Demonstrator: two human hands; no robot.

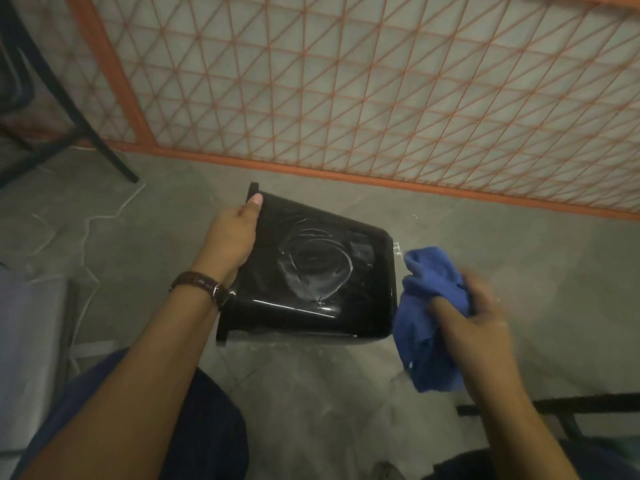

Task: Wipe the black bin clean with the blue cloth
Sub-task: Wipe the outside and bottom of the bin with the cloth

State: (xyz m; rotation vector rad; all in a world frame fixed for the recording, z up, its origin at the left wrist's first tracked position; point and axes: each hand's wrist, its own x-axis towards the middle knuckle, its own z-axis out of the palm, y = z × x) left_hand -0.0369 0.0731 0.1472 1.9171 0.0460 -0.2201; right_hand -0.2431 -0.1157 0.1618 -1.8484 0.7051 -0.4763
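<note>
The black bin (322, 271) lies on its side on the grey floor (311, 393), with white rings smeared on it, too blurry to read. The left hand (235, 237) grips its rim. The right hand (478, 327) squeezes the blue cloth (429, 323) just beside the bin's bottom

A black bin (311, 271) is tipped on its side over a grey concrete floor (519, 265), and its broad upper face is open to a reach from above. The left hand (232, 237) grips the bin's left end and blocks that side. The right hand (478, 327), bunching a blue cloth (426, 271), crowds the right end. Bare floor runs behind the bin to an orange mesh fence (381, 98) — a barrier to any reach beyond. Black frame legs (86, 133) stand far left, another black frame (554, 405) is at lower right, and the person's legs (214, 427) close the near side.
</note>
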